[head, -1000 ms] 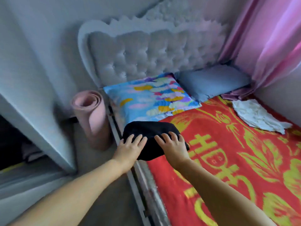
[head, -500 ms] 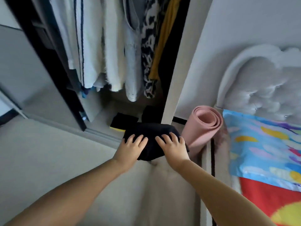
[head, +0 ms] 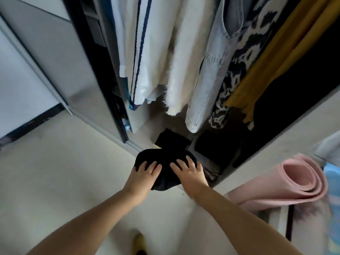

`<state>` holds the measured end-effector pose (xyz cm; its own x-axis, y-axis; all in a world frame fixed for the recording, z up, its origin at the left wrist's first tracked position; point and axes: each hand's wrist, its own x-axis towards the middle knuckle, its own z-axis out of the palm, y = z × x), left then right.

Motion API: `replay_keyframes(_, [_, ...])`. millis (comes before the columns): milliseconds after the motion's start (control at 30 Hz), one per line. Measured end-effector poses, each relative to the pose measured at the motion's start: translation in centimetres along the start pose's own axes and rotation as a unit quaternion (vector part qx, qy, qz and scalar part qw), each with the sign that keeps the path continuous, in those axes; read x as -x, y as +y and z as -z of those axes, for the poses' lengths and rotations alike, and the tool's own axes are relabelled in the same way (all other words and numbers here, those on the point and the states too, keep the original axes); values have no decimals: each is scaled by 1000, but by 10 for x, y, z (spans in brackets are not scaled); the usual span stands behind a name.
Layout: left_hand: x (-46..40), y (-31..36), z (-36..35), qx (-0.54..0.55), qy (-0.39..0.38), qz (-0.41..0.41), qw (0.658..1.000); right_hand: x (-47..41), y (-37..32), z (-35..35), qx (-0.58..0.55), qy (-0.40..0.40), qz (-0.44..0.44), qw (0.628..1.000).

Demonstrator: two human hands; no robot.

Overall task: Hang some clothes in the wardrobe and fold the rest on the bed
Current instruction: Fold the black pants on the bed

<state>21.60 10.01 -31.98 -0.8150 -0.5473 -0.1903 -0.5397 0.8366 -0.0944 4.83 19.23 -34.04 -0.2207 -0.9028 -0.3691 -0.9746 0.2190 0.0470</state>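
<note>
Here, both hands carry a folded black garment (head: 165,162) before the open wardrobe (head: 103,74).
Left hand (head: 142,176) and right hand (head: 189,173) grasp it; hanging clothes (head: 184,61) above, pink rolled mat (head: 287,183) beside.

A rolled pink mat (head: 287,183) lies on the pale floor (head: 55,181) beside a colourful pillow (head: 333,190).

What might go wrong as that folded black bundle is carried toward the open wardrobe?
1. The folded black garment is held only from its sides by the left hand and right hand; its lower edge sags between them, so it may unfold or slip.
2. The hanging pale denim garment and fluffy cream sweater dangle low over the wardrobe floor and might snag it.
3. The rolled pink foam mat stands close on the right, a possible trip hazard.
</note>
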Motion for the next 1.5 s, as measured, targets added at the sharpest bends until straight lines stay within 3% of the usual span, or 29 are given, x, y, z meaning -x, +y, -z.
replay_keyframes(167, [-58, -48, -34, -15, 8, -54, 998, -64, -9, -10, -8, -42, -33, 999])
replay_keyframes(267, [-107, -84, -54, -4, -65, -73, 995, -110, -19, -22, -31, -40, -70, 996])
replay_keyframes(500, [-222, -136, -166, -23, -120, -147, 982, -226, -16, -83, -72, -67, -109, 989])
replay_keyframes(667, [-320, -144, -243, -52, 4, -186, 981, -336, 29, -144, -39, -44, -110, 992])
replay_keyframes(733, [-375, -141, -282, -21, 3, -174, 985, -381, 53, -175, -19, -25, -133, 991])
replay_keyframes(833, [-453, -137, -340, -48, -22, -160, 986, -428, 78, -213, 47, 82, -183, 979])
replay_keyframes(900, [-490, -133, -373, -48, 22, -176, 983, -454, 89, -247, 47, 141, -219, 964])
replay_keyframes(1033, [-521, -117, -462, -106, 130, -216, 962, -497, 87, -342, -22, 45, -281, 958])
replay_keyframes(1100, [-515, -109, -502, -84, 102, -211, 968, -505, 78, -378, -44, 17, -285, 957])
replay_keyframes(1233, [-515, -106, -523, -21, 96, -197, 975, -509, 73, -397, -57, 44, -287, 955])
replay_keyframes(1400, [-503, -105, -478, -33, -143, -167, 975, -492, 74, -358, -88, -83, -247, 961])
replay_keyframes(1500, [-467, -109, -438, -25, -158, -184, 970, -466, 68, -324, -102, -110, -220, 964])
